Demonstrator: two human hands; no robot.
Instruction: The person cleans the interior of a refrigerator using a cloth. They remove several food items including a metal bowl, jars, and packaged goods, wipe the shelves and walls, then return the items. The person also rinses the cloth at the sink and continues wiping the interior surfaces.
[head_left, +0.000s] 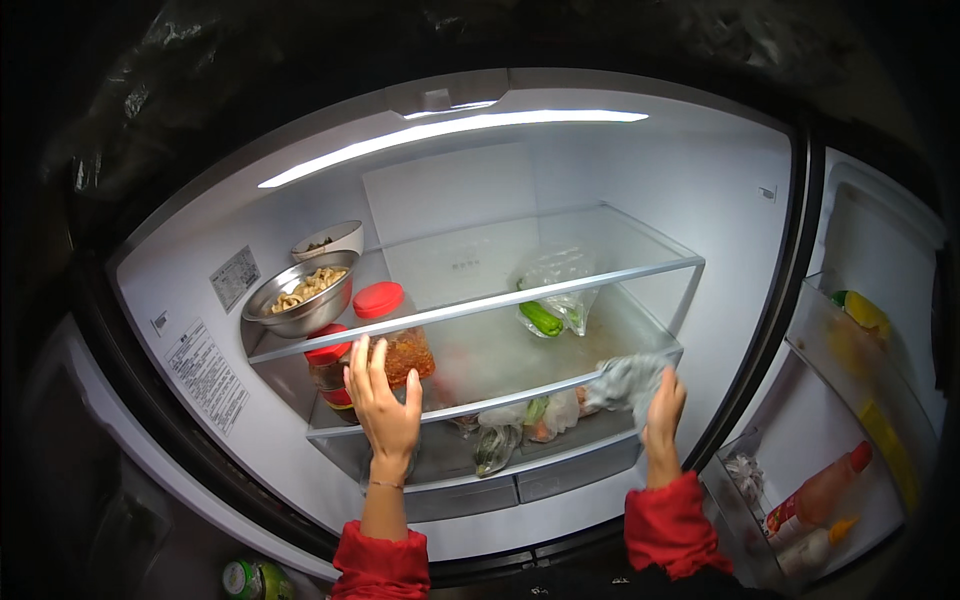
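Note:
My right hand grips a crumpled grey cloth, blurred, at the right front corner of the refrigerator's middle glass shelf. Raised with spread fingers, my left hand is in front of a red-lidded clear jar of reddish-brown food. Whether the fingers touch the jar or the shelf edge, I cannot tell. Beside it stands a second red-lidded jar, darker and partly behind my fingers. Green peppers in a clear plastic bag lie farther back on this shelf.
On the upper glass shelf, a steel bowl of food and a white bowl sit at the left. Bagged vegetables occupy the lower level, above drawers. The open right door holds a red-capped bottle and packets.

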